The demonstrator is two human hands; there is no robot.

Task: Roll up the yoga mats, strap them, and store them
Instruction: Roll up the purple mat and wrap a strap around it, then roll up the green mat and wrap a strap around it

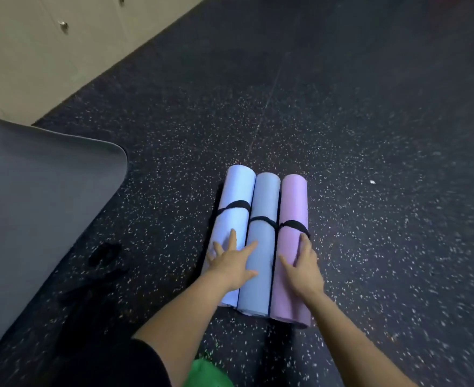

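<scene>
Three rolls: lavender mat (237,191), grey-blue mat (265,196), pink mat (293,199), each strapped, touching side by side, centre frame on speckled floor (383,219)
Left hand (234,263): fingers spread flat across lavender and grey-blue, grasping nothing
Right hand (304,265): laid flat on pink, not clasping
Unrolled: grey mat (43,191), left edge; loose strap (104,254) beside it
Risk: uneven push could roll the outer mats apart, flat palms give little hold

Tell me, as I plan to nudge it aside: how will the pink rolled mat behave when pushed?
The pink mat is a cylinder on flat floor, free on its right side, so it would probably roll that way. Its black strap wraps it, so it likely stays wound. Rolled thick, it should lift fairly stiffly.
</scene>
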